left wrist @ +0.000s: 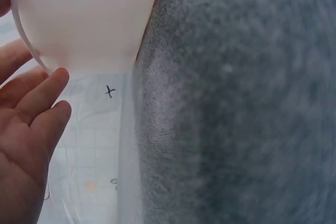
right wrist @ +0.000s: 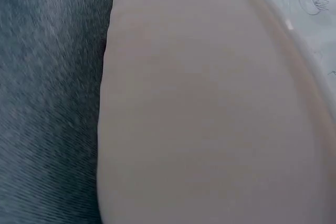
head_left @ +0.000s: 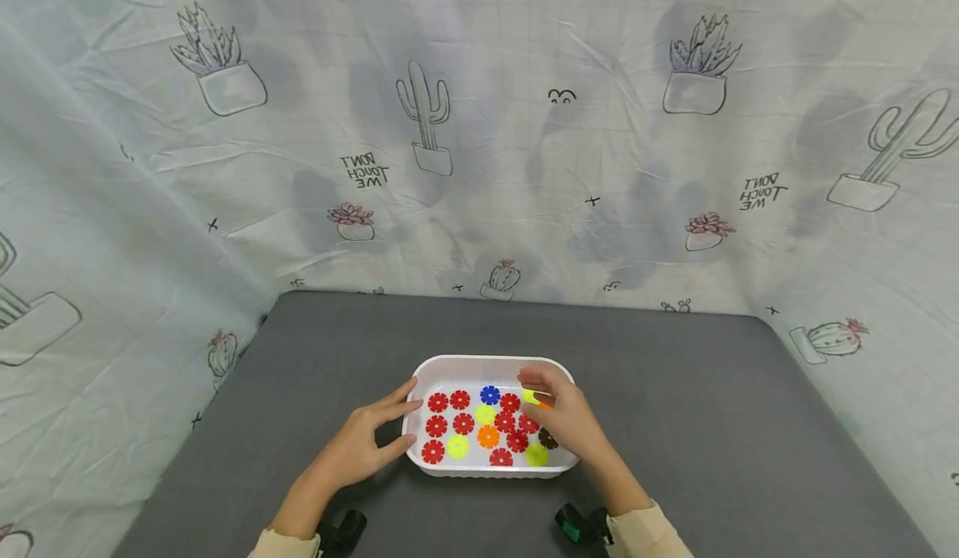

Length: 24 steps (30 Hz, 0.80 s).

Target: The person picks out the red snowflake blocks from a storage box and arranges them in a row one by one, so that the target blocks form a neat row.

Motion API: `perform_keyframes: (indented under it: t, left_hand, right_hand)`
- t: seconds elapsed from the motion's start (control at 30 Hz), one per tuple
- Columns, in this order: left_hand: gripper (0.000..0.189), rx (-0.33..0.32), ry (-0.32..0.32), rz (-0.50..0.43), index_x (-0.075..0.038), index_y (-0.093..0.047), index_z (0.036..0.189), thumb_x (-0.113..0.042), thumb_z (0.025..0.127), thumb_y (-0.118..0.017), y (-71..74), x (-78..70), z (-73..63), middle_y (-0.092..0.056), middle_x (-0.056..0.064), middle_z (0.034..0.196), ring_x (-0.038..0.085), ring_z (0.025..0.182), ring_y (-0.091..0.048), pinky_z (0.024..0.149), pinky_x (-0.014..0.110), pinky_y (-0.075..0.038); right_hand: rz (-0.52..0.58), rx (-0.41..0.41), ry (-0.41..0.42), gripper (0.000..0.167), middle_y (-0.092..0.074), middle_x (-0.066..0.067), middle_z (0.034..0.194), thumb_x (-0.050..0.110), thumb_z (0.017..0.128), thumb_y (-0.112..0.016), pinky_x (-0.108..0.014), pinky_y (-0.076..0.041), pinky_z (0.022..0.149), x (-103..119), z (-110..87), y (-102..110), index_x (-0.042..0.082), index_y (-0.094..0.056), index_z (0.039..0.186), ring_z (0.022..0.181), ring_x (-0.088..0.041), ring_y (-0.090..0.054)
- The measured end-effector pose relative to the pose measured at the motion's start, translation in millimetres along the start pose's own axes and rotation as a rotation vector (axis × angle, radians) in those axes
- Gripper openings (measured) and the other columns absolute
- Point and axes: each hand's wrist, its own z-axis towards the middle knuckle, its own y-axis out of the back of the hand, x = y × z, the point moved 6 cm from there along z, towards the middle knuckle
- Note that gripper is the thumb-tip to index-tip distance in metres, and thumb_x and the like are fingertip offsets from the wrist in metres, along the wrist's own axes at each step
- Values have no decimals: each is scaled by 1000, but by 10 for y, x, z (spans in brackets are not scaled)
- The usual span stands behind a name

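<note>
A white plastic tray (head_left: 490, 471) holds several notched snowflake discs. Most are red discs (head_left: 437, 425); among them lie an orange disc (head_left: 489, 436), a blue disc (head_left: 490, 395), yellow discs (head_left: 458, 446) and a dark brown disc (head_left: 548, 439). My left hand (head_left: 363, 440) rests its spread fingers on the tray's left rim; the left wrist view shows this hand (left wrist: 26, 124) beside the tray's outer wall (left wrist: 84, 24). Over the right part of the tray, my right hand (head_left: 563, 412) bends its fingers apart from the thumb, with yellow and orange discs showing in the gap. Only the tray wall (right wrist: 205, 103) fills the right wrist view.
The tray stands on a grey cloth-covered table (head_left: 637, 383). Behind and beside it hangs a white curtain (head_left: 494, 125) printed with cacti. Black wrist devices (head_left: 583, 525) sit near both sleeves, close to the table's near side.
</note>
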Motion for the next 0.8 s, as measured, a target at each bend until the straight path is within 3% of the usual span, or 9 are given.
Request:
perform_keyframes:
  t: [0.23, 0.43, 0.8]
  left_hand:
    - [47, -14, 3, -13, -7, -61, 128, -20, 83, -72, -15, 16, 1, -43, 8, 147, 28, 130, -47, 96, 50, -46]
    - [47, -29, -7, -24, -6, -61, 127, -17, 83, -72, -10, 38, -8, -44, 11, 146, 28, 129, -47, 96, 48, -47]
    - [47, -39, -30, -14, -7, -62, 127, -17, 82, -73, -1, 62, -11, -45, 9, 145, 28, 128, -48, 96, 47, -47]
  right_hand:
    - [-121, 125, -15, 38, -63, -11, 118, 0, 83, -67, -53, -43, 99, 4, 59, -82, 2, -59, 121, 112, -32, -59]
    - [-231, 185, -68, 36, -65, -12, 114, -4, 80, -68, -48, -50, 92, -32, 95, -153, 3, -61, 114, 109, -32, -60]
    - [-360, 195, -102, 37, -66, -8, 102, -11, 71, -70, -43, -52, 89, -77, 119, -230, 4, -64, 104, 95, -25, -61]
